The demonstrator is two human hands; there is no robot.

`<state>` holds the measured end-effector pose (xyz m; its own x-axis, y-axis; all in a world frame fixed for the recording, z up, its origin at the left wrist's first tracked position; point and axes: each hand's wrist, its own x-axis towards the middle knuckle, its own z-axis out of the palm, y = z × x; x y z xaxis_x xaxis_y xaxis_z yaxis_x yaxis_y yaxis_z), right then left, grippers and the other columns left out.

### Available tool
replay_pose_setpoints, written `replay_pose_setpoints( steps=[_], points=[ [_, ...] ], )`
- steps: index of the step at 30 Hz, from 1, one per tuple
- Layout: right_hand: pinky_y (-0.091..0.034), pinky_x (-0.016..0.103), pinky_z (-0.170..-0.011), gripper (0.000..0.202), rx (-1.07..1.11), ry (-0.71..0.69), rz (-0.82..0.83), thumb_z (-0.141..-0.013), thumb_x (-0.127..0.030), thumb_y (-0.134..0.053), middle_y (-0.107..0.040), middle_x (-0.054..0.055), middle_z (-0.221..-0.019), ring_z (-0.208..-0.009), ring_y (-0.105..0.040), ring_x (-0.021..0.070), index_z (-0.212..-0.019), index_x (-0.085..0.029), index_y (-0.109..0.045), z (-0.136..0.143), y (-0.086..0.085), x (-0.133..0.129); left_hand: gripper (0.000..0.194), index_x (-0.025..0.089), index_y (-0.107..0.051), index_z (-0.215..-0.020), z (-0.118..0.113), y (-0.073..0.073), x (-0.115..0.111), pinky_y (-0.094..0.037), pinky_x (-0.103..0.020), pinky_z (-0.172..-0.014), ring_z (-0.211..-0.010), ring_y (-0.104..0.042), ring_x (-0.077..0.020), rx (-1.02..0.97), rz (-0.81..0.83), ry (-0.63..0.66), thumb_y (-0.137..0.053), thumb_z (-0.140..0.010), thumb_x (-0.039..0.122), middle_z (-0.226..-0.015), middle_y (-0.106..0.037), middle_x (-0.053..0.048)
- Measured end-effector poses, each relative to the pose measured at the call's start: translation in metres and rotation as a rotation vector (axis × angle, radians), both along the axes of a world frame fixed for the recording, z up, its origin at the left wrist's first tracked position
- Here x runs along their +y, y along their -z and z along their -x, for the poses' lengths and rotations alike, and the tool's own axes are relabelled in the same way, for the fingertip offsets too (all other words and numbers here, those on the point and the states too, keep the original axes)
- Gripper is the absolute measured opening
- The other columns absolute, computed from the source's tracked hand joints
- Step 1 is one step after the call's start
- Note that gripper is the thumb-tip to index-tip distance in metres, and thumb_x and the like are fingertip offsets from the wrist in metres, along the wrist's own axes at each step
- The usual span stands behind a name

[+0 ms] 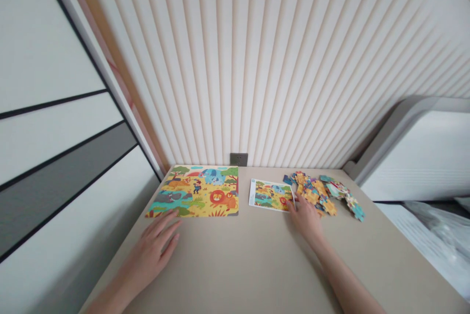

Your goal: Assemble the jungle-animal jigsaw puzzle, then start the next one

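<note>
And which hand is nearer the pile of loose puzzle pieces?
Right. The right hand is just beside the pile of loose puzzle pieces, at the small card; the left hand is farther off, by the large picture board.

Our left hand [158,239]: palm down, fingers loosely spread. Our right hand [307,217]: slightly further forward, fingers bent and angled left, grip unclear. Left forearm [119,279] and right forearm [341,271] bare, both angling inward from below.

At lower centre we see a smooth, matt table [227,265]; above it, a smooth animal-picture board [203,197], paper-like picture card [270,196] and cardboard-looking jigsaw pieces [315,190]; lower right, crinkled, glossy plastic sheeting [442,235].
</note>
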<state>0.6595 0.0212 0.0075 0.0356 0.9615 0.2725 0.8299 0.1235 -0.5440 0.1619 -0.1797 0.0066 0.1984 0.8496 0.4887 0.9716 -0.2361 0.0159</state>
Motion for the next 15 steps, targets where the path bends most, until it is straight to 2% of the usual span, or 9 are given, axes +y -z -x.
replay_pose_setpoints(
  steps=[3,7,11,15],
  points=[
    [-0.049,0.044,-0.097,0.063,0.134,0.036,0.031,-0.088,-0.049,-0.068,-0.077,0.013,-0.113,-0.108,-0.07,0.0336,-0.143,-0.019,-0.062,0.005,0.003,0.013,0.036,0.026,-0.069,-0.136,-0.034,-0.009,-0.007,-0.052,-0.044,-0.117,-0.139,-0.059,-0.0272,-0.007,0.015,0.059,-0.058,-0.103,0.034,-0.151,-0.062,-0.007],
    [-0.053,0.039,-0.079,0.074,0.374,0.035,0.063,-0.078,-0.046,-0.074,-0.075,0.006,-0.091,-0.083,-0.07,0.027,-0.145,-0.017,-0.06,0.014,0.002,0.023,0.036,0.027,-0.069,-0.137,-0.063,-0.014,-0.007,-0.056,-0.04,-0.112,-0.132,-0.065,-0.0249,-0.017,0.076,0.114,-0.058,-0.103,0.033,-0.145,-0.067,-0.006],
    [-0.053,0.033,-0.066,0.081,0.663,-0.036,0.046,-0.08,-0.056,-0.071,-0.067,0.002,-0.088,-0.074,-0.067,0.0213,-0.148,-0.015,-0.054,0.016,-0.011,0.018,0.038,0.028,-0.068,-0.139,-0.072,-0.011,-0.006,-0.058,-0.041,-0.11,-0.129,-0.067,-0.0251,-0.024,0.122,0.126,-0.058,-0.103,0.033,-0.144,-0.068,-0.006],
    [-0.054,0.03,-0.067,0.079,0.89,-0.113,0.014,-0.082,-0.061,-0.073,-0.06,-0.001,-0.094,-0.076,-0.065,0.0175,-0.148,-0.023,-0.054,0.019,-0.031,0.001,0.041,0.03,-0.067,-0.141,-0.074,-0.004,-0.005,-0.059,-0.041,-0.109,-0.128,-0.068,-0.0262,-0.061,0.129,0.14,-0.059,-0.102,0.034,-0.143,-0.069,-0.006]
  ],
)
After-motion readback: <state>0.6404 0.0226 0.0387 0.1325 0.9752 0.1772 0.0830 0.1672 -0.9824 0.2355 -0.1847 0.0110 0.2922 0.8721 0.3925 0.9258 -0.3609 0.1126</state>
